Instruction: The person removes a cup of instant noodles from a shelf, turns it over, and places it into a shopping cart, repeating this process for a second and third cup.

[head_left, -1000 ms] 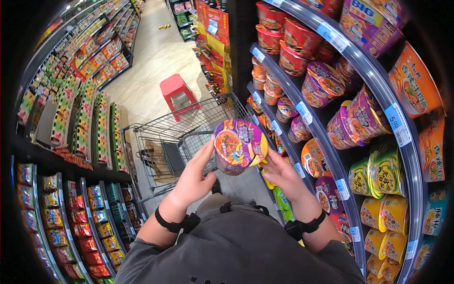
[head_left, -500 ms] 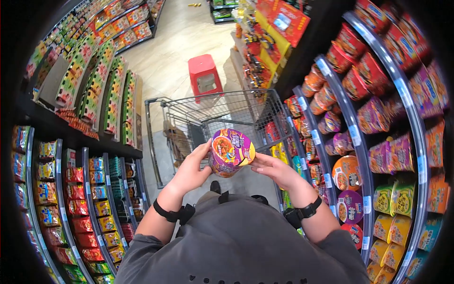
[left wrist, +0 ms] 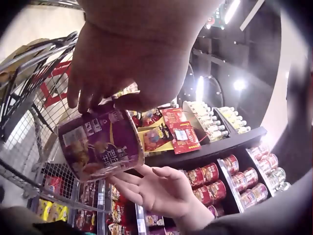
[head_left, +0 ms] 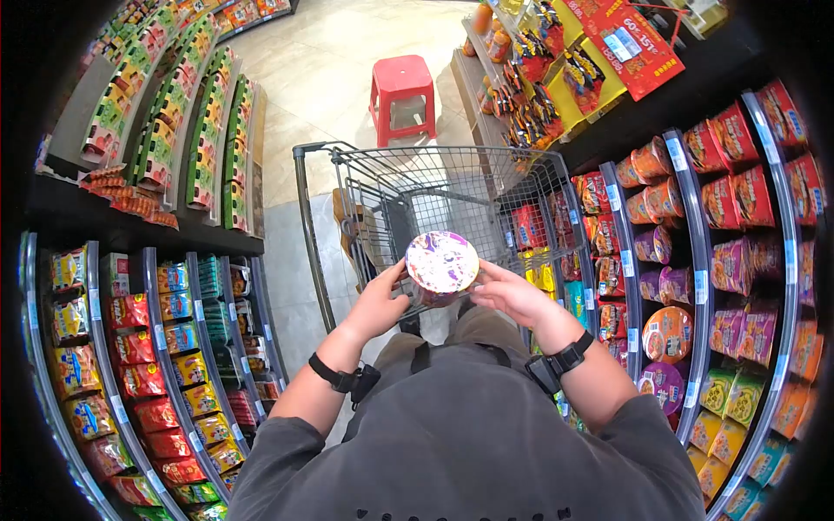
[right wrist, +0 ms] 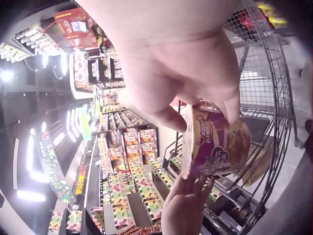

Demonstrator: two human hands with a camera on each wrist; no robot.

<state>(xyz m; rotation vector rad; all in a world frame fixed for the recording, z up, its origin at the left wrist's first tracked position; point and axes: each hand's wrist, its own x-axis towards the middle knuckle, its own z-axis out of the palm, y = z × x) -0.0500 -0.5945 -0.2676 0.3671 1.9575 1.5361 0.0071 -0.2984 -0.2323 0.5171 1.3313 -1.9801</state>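
Holds a purple noodle cup (head_left: 441, 260) up between both hands, with the lid turned toward the head camera and washed pale by glare. Grips it from one side with the left hand (head_left: 375, 304), with bent fingers against the wall and the thumb near the lid's edge. Touches the opposite side with the right hand (head_left: 521, 300), with fingers mostly straight and slightly apart. Shows a black wristband (head_left: 346, 379) behind the left fingers and another dark band (head_left: 565, 360) behind the right. Beyond and below the fingertips, shows a wire cart (head_left: 304, 226), apart from the cup in the head view. To the left of the left fingers, shows shelves of bright packets (head_left: 156, 415), with green-patterned boxes (head_left: 156, 139) farther up. To the right of the right fingers, shows shelves of noodle cups and packs in red, purple, orange and yellow behind price rails (head_left: 686, 191). Farther out, past the cart, shows a red stool (head_left: 404, 78) on pale floor (head_left: 304, 52), and a red sign (head_left: 621, 48) over hanging snacks to its right.
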